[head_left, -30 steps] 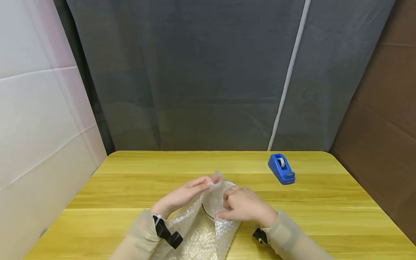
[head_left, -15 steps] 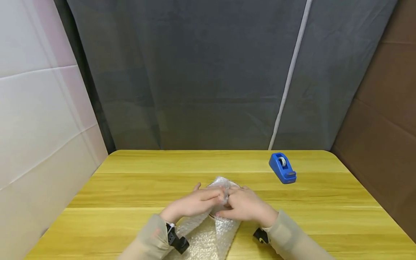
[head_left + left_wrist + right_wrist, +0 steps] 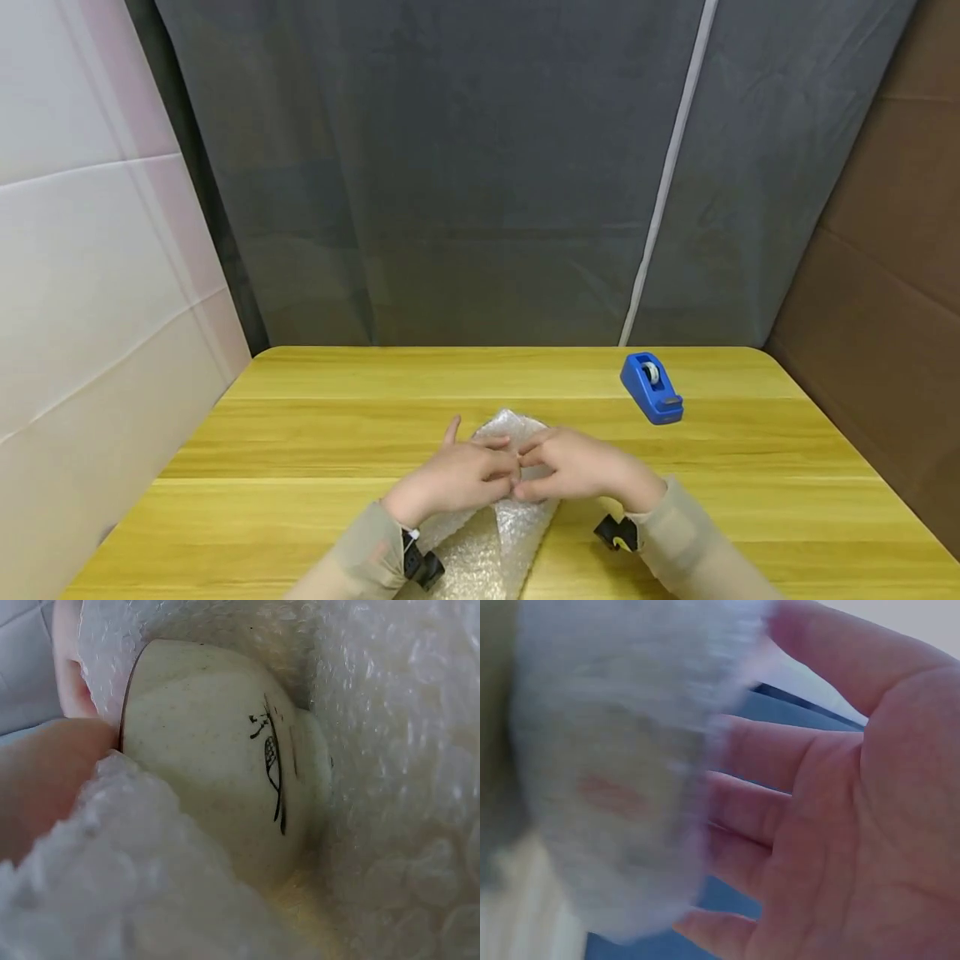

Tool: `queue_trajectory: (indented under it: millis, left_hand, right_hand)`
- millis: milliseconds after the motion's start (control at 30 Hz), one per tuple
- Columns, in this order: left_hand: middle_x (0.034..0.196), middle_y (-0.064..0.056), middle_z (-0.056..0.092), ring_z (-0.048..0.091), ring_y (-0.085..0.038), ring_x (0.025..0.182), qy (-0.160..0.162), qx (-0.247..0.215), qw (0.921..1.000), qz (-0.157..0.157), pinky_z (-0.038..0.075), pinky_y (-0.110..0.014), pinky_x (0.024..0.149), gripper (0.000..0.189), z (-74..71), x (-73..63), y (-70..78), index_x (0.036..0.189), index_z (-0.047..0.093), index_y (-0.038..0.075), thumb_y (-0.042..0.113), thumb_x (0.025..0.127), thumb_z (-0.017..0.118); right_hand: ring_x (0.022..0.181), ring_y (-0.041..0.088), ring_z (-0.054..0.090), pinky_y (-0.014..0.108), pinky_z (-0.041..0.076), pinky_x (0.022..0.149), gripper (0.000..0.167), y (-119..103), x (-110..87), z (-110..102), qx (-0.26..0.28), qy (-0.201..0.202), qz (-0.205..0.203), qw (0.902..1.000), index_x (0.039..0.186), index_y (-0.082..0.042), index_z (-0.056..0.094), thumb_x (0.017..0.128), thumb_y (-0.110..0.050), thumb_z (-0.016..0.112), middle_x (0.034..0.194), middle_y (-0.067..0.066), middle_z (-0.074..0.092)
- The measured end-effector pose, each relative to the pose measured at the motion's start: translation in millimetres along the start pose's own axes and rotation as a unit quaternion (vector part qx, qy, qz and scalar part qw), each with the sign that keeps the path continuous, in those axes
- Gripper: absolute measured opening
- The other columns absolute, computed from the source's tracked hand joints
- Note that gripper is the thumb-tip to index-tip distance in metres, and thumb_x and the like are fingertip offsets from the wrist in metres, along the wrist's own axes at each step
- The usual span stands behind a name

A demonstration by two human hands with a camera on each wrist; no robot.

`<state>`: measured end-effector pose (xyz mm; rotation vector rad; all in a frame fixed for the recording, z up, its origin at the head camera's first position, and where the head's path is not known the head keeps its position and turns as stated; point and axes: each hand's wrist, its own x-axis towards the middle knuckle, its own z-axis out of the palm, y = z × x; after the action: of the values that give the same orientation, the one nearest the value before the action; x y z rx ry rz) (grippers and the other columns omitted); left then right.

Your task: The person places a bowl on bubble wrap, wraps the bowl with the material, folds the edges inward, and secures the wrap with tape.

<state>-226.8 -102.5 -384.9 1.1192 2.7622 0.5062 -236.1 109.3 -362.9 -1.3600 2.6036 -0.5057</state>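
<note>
A cream bowl (image 3: 202,742) with a dark rim and a dark painted plant motif stands partly inside bubble wrap (image 3: 472,558). Folds of the wrap cover its top, so the head view hides the bowl. My left hand (image 3: 461,475) rests over the folded wrap from the left, fingers fairly straight and thumb raised. In the left wrist view, skin shows right at the bowl's rim. From the right, my right hand (image 3: 592,471) reaches its lightly bent fingertips to the wrap beside the left fingers. Its palm faces the wrapped side in the right wrist view, fingers spread along the wrap.
A blue tape dispenser (image 3: 651,392) with a roll in it stands at the back right of the wooden table (image 3: 315,442). A loose length of wrap runs toward the table's front edge. Grey, white and brown panels enclose the table.
My left hand has brought its flap of wrap rightward and down over the bowl's opening. My right hand has eased slightly back to the right, its fingers less curled.
</note>
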Motion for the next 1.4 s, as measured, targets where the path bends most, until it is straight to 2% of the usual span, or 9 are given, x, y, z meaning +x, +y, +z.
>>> queue_trajectory:
  millis: [133, 233, 433, 633, 800, 933, 1067, 1233, 1400]
  left_hand:
    - [0.129, 0.017, 0.059, 0.037, -0.017, 0.137, -0.008, 0.020, 0.9997, -0.012, -0.002, -0.070, 0.107, 0.029, 0.1, 0.5, 2.1, 0.102, 0.072, 0.035, 0.037, 0.096, 0.043]
    - [0.135, 0.013, 0.054, 0.037, -0.016, 0.135, -0.007, 0.035, 0.9993, -0.014, 0.001, -0.070, 0.108, 0.034, 0.0, 0.9, 3.4, 0.106, 0.074, 0.031, 0.038, 0.094, 0.043]
    - [0.105, 0.015, 0.054, 0.039, -0.017, 0.128, -0.010, 0.033, 0.9992, -0.019, 0.001, -0.070, 0.107, 0.024, -2.3, 1.7, 3.2, 0.085, 0.072, 0.029, 0.037, 0.090, 0.049]
    - [0.094, 0.023, 0.062, 0.038, -0.015, 0.133, -0.023, 0.008, 0.9994, -0.025, -0.010, -0.069, 0.106, 0.016, -6.4, 2.4, 0.6, 0.088, 0.068, 0.032, 0.040, 0.087, 0.054]
    - [0.109, 0.018, 0.064, 0.038, -0.015, 0.134, -0.028, -0.011, 0.9988, -0.038, -0.010, -0.067, 0.107, 0.033, -10.3, 2.8, 0.2, 0.108, 0.064, 0.026, 0.050, 0.087, 0.057]
    - [0.099, 0.021, 0.066, 0.036, -0.015, 0.136, -0.045, -0.041, 0.9976, -0.034, -0.008, -0.068, 0.108, 0.046, -15.6, 1.0, -3.4, 0.117, 0.064, 0.021, 0.056, 0.087, 0.059]
    - [0.112, 0.014, 0.065, 0.040, -0.019, 0.133, -0.059, -0.096, 0.9936, 0.004, 0.008, -0.066, 0.110, 0.040, -28.2, -7.5, -11.2, 0.120, 0.065, 0.017, 0.045, 0.092, 0.058]
    - [0.133, -0.006, 0.057, 0.049, -0.027, 0.124, -0.012, -0.151, 0.9878, 0.037, 0.037, -0.052, 0.104, 0.034, -49.6, -33.0, -28.4, 0.128, 0.062, 0.010, 0.017, 0.098, 0.049]
    - [0.126, -0.009, 0.058, 0.055, -0.029, 0.114, 0.020, -0.046, 0.9987, 0.006, 0.048, -0.049, 0.091, 0.055, -53.7, -62.9, -46.5, 0.143, 0.049, 0.021, 0.005, 0.091, 0.057]
  right_hand:
    - [0.123, 0.021, 0.052, 0.066, 0.022, 0.107, 0.048, -6, -6.4, -10, 0.014, -0.016, 0.013, 0.9997, 0.123, -0.007, 0.067, 0.094, -0.044, 0.059, 0.129, 0.007, 0.060]
    - [0.123, 0.014, 0.052, 0.067, 0.017, 0.109, 0.046, -10, -7.8, -11, 0.029, -0.035, 0.005, 0.9990, 0.124, -0.009, 0.067, 0.094, -0.043, 0.059, 0.128, 0.000, 0.062]
    - [0.106, 0.003, 0.059, 0.067, 0.017, 0.109, 0.042, -12, -5.1, -6, 0.035, -0.054, -0.001, 0.9980, 0.121, -0.010, 0.069, 0.092, -0.040, 0.063, 0.110, -0.010, 0.068]
    - [0.113, 0.006, 0.057, 0.068, 0.013, 0.109, 0.049, -14, -2.9, -3, 0.040, -0.054, 0.013, 0.9976, 0.130, -0.012, 0.063, 0.092, -0.043, 0.062, 0.122, -0.011, 0.064]
    - [0.118, 0.008, 0.054, 0.070, 0.013, 0.107, 0.064, -17, -2.5, 3, -0.014, -0.053, 0.028, 0.9981, 0.136, -0.021, 0.058, 0.083, -0.056, 0.067, 0.126, -0.013, 0.061]
    - [0.122, 0.015, 0.051, 0.072, 0.017, 0.104, 0.083, -20, -1.2, 12, -0.095, -0.043, 0.029, 0.9941, 0.134, -0.026, 0.059, 0.063, -0.067, 0.075, 0.132, -0.009, 0.057]
    - [0.119, 0.017, 0.053, 0.072, 0.020, 0.103, 0.090, -21, 1.1, 18, -0.142, -0.041, 0.032, 0.9886, 0.132, -0.029, 0.060, 0.052, -0.066, 0.081, 0.129, -0.010, 0.057]
    - [0.113, 0.013, 0.053, 0.071, 0.022, 0.103, 0.093, -22, 6.1, 22, -0.160, -0.054, 0.035, 0.9849, 0.137, -0.035, 0.055, 0.052, -0.061, 0.083, 0.122, -0.015, 0.057]
    - [0.104, 0.010, 0.049, 0.069, 0.025, 0.101, 0.093, -20, 5.2, 23, -0.160, -0.068, 0.054, 0.9832, 0.138, -0.037, 0.053, 0.053, -0.055, 0.086, 0.117, -0.017, 0.056]
